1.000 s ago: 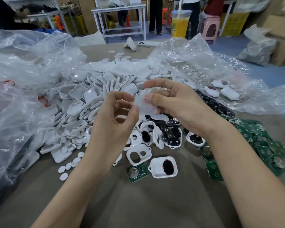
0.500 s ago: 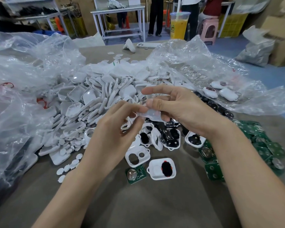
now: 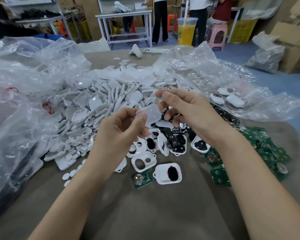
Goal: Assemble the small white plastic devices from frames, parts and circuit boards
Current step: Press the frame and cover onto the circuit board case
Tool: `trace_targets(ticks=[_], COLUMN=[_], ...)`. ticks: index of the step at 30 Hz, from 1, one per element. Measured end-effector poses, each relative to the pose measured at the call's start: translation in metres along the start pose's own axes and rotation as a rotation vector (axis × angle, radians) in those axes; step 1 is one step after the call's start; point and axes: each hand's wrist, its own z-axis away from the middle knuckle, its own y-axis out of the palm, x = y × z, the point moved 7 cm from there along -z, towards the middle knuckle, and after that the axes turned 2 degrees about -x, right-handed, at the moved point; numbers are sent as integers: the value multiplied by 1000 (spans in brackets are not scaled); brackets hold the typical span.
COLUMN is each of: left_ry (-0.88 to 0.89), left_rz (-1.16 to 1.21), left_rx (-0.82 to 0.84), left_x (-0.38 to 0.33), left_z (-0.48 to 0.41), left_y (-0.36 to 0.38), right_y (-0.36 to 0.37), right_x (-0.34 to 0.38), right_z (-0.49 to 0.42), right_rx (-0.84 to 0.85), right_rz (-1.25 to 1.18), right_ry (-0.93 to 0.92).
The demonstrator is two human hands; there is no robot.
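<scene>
Left hand (image 3: 121, 134) pinches a translucent white rounded-rectangular plastic cover (image 3: 151, 113) by its left edge, thumb and forefinger closed on it, held above the heap of white plastic shells (image 3: 100, 104). Right hand (image 3: 190, 113): fingers loosely curled, tips just beside the cover's right edge — contact not resolvable, and we cannot tell whether it holds anything.

Below, on the brown table (image 3: 145, 213), lie a white two-hole plastic frame (image 3: 143, 161), a white frame with a black insert (image 3: 168, 173) and a green circuit board with a coin cell (image 3: 142, 179).

Step, as we judge it: orienting the cover before seating. We should keep the pinch on the rim only, check which face is hollow, take a frame in the right hand and match the corners. Then press evenly round the edge — a skewed start would likely jam one corner.
</scene>
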Motion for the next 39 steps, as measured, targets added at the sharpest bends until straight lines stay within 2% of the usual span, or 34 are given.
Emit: trace_targets(ticks=[5, 7, 12, 16, 23, 27, 39], left_ry=[74, 161, 532, 646, 639, 596, 625], left_rz=[-208, -313, -688, -802, -773, -754, -769], left_rx=[-59, -58, 78, 176, 368, 407, 490], left_x=[-4, -7, -10, -8, -2, -1, -3], left_z=[14, 26, 55, 62, 69, 72, 81], left_y=[3, 6, 19, 29, 36, 34, 34], right_y=[1, -4, -13, -4, 5, 10, 13], right_x=[1, -3, -13, -17, -30, -33, -34], right_z=[30, 45, 84, 99, 101, 102, 103], right_rx=[-18, -58, -133, -36, 152, 266, 300], right_rz=[162, 274, 462, 574, 726, 784, 826], right_ry=[-113, -130, -169, -219, -166, -149, -159])
